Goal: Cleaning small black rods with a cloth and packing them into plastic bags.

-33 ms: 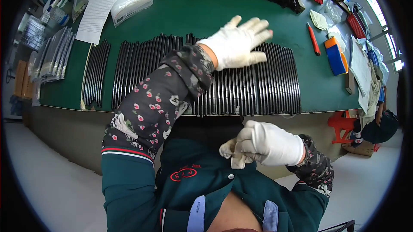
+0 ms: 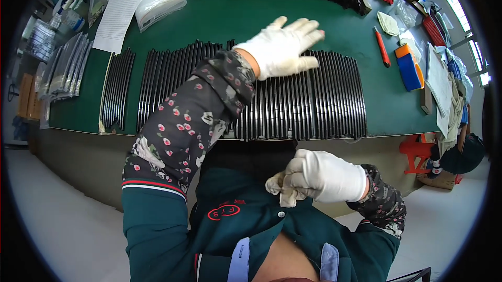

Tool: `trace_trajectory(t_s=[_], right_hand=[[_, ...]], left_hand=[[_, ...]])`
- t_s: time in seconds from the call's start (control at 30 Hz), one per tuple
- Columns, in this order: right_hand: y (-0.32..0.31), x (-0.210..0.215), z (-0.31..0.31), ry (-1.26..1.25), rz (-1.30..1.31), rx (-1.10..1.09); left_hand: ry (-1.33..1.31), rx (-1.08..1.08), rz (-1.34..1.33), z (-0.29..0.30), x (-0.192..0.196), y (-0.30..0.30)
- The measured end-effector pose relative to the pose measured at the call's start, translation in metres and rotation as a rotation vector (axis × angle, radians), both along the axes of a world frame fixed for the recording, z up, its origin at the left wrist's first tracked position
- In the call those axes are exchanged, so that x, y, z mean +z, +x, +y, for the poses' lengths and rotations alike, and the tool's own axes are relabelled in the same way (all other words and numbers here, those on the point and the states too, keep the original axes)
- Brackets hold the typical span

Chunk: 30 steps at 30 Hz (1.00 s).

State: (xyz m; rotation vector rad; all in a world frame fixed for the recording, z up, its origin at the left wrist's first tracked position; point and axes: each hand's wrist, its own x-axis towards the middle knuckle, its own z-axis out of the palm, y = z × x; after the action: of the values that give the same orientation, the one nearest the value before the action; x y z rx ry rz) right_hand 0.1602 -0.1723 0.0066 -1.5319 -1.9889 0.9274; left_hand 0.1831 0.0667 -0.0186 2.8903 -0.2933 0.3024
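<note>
Found black rods (image 2: 293,107) aligned twelve-to-six beneath nearer, splayed left hand (image 2: 282,49), with clenched right hand (image 2: 320,176), contents unclear, at five o'clock.

My left glove (image 2: 282,49) is white; my right glove (image 2: 332,177) is white too, with dingy beige fingertips (image 2: 287,197). My sleeve covers (image 2: 178,117) are black, scattered with pink-red spots and whitish patches. My shirt (image 2: 324,235) is dark green, its sleeve hem (image 2: 154,187) striped red and white, its collar (image 2: 239,261) pale blue. The rods (image 2: 337,99) are glossy black, the tabletop (image 2: 225,13) deep green, the stool (image 2: 412,151) and basket (image 2: 433,31) red.
</note>
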Motion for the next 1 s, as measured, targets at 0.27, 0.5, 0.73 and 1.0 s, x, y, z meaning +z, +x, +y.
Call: trace_trajectory(t_s=[0.27,0.5,0.73,1.0], right_hand=[[0.002,-0.013,0.007,0.026,0.034,-0.185],[0.008,-0.003,0.010,-0.114,0.213,-0.158],[0.010,-0.010,0.065,0.474,-0.436,-0.481],[-0.002,0.012,0.066,0.515,-0.146,-0.310]], left_hand=[[-0.035,-0.074,0.152,0.036,-0.018,-0.021],[0.162,-0.071,-0.009,0.025,-0.021,-0.031],[0.227,-0.017,-0.014,0.010,-0.022,-0.020],[0.190,0.015,0.065,0.008,-0.016,-0.020]])
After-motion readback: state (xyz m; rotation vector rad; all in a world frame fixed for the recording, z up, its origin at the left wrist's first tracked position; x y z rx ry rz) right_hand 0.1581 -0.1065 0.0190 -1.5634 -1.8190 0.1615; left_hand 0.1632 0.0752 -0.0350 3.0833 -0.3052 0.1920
